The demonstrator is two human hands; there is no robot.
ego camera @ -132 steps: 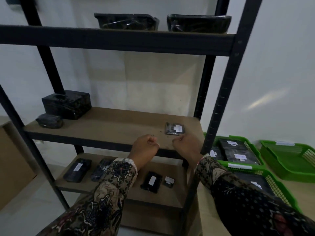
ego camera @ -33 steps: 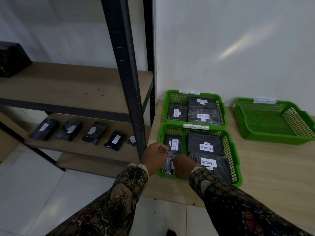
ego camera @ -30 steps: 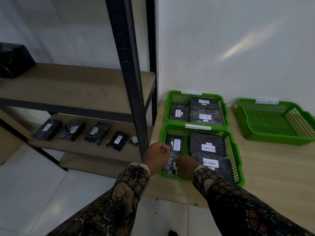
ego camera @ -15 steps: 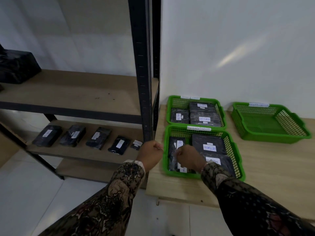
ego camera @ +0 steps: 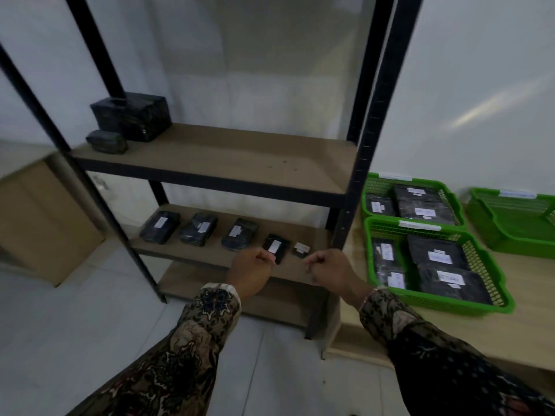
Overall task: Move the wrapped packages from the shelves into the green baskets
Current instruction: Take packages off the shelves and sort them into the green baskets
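Left hand [ego camera: 250, 273]: fingers curled into a loose fist, nothing held. Right hand [ego camera: 329, 270]: likewise curled shut on itself, empty. Both hang in the air in front of the lower shelf [ego camera: 210, 256] of the black rack [ego camera: 365, 145], knuckles toward it, a gap between the two fists.

Taking the lower shelf as reference:
- Small flat package [ego camera: 275, 246] with a white label lies on the shelf board just beyond the left fingertips; whether they touch it cannot be told, since the fist overlaps its near corner in this view.
- Tiny package [ego camera: 301, 250] sits on the shelf between the two fists and slightly beyond them, apart from both.
- Three larger wrapped packages [ego camera: 198, 229] lie in a row further along the shelf to the left, well clear of the hands.
- Above this shelf, the middle shelf [ego camera: 240, 154] carries a big wrapped box [ego camera: 132, 117] and a small dark bundle [ego camera: 106, 141] at its far left end.
- Right of the shelf, past the rack's upright, a low wooden platform [ego camera: 435, 334] holds the green baskets. Near basket [ego camera: 435, 268] contains several labelled black packages; the one behind it [ego camera: 411, 195] also holds some. A third basket [ego camera: 513, 220] stands further right.

Right hand is nearer the near basket than the left, but outside it.
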